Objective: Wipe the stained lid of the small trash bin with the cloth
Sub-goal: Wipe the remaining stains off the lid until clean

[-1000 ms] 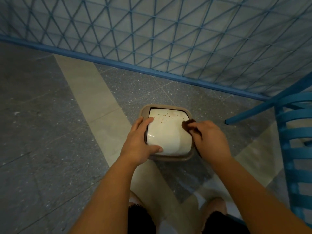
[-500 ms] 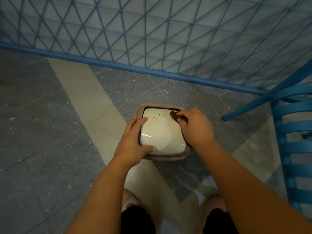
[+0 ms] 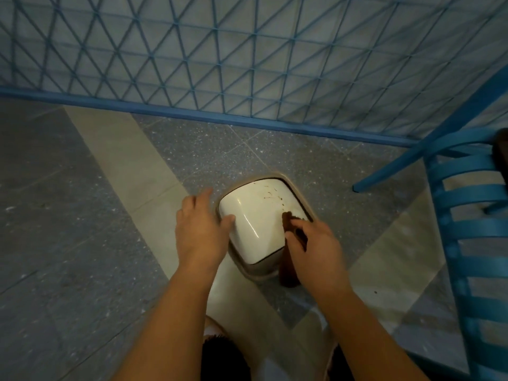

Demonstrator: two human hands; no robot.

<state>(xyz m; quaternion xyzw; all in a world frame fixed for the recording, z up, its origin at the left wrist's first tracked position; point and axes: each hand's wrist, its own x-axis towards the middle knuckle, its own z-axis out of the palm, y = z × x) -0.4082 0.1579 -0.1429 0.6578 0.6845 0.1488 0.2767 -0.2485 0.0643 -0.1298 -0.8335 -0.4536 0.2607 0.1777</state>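
Note:
A small tan trash bin (image 3: 261, 272) stands on the floor in the middle of the view. Its glossy white lid (image 3: 255, 215) carries brown specks along the far and right side. My left hand (image 3: 199, 229) rests on the lid's left edge, thumb on top. My right hand (image 3: 313, 248) is closed on a dark brown cloth (image 3: 292, 229) and presses it on the lid's right edge. Part of the cloth hangs down beside the bin under my hand.
A blue metal lattice fence (image 3: 247, 64) runs across the back, just beyond the bin. A blue slatted chair (image 3: 472, 229) stands close at the right, one leg reaching toward the bin. The floor is grey speckled tile with pale bands. My knees show at the bottom.
My right hand with the cloth has slid from the lid's far edge back along its right side. The lid looks tilted more toward me. My left hand stays at the left edge.

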